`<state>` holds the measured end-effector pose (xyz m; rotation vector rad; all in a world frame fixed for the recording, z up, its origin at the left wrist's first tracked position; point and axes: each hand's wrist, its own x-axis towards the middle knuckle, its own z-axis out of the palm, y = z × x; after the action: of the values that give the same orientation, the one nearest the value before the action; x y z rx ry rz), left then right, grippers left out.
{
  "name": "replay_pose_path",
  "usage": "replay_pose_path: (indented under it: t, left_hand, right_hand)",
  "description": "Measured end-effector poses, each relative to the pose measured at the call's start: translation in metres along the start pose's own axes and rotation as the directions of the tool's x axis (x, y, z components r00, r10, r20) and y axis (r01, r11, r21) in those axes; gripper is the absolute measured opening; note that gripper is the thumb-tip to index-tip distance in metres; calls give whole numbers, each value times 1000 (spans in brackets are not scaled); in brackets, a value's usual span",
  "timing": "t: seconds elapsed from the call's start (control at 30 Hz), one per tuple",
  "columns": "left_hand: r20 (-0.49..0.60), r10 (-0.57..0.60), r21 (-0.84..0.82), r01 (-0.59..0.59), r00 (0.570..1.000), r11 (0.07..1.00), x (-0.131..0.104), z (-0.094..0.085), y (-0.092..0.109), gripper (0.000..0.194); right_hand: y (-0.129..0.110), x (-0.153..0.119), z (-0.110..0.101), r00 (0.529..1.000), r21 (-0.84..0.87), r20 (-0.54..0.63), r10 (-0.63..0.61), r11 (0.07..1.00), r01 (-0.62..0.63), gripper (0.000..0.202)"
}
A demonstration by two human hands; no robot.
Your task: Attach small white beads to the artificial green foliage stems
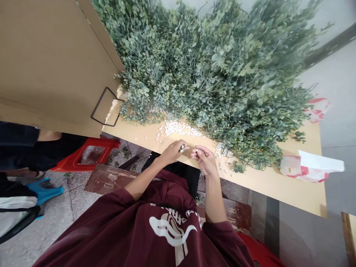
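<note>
A tiny white rounded piece [197, 150] and a small dark-and-white item [181, 148] are held apart, just below frame center.

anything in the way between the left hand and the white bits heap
Nothing visible: just a strip of tabletop lies between the left hand and the near edge of the heap. The foliage crowds its far side.

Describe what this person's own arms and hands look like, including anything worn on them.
The left hand and right hand wear no gloves. The forearms are bare, with no watch or bracelet visible. Loose, dark maroon sleeves end near the elbows and match the shirt, which bears a pale print.
</note>
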<state>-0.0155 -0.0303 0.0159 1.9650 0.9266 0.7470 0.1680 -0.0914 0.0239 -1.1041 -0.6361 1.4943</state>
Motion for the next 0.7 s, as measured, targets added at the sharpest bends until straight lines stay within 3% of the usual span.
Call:
replay_pose_path:
  t: [0.2, 0.33, 0.47, 0.7]
  left_hand:
    - [-95, -133, -282, 102, 986, 954, -2, -6, 1, 39]
    - [-105, -171, -355, 123, 980, 927, -2, -9, 0, 42]
    - [-114, -140, -311, 98, 984, 945, -1, -10, -1, 41]
    - [-97, 24, -108, -35, 995, 993, 1, -5, -2, 35]
  right_hand:
    - [8, 3, 14, 1000, -38, 25, 17, 999, -16, 20]
    - [9, 4, 27, 999, -50, 51, -17, 999, 20, 16]
    - [7, 6, 38, 997, -175, 80, 1, 985, 13, 18]
    - [-1, 8, 39, 998, -431, 18, -66, 900, 67, 26]
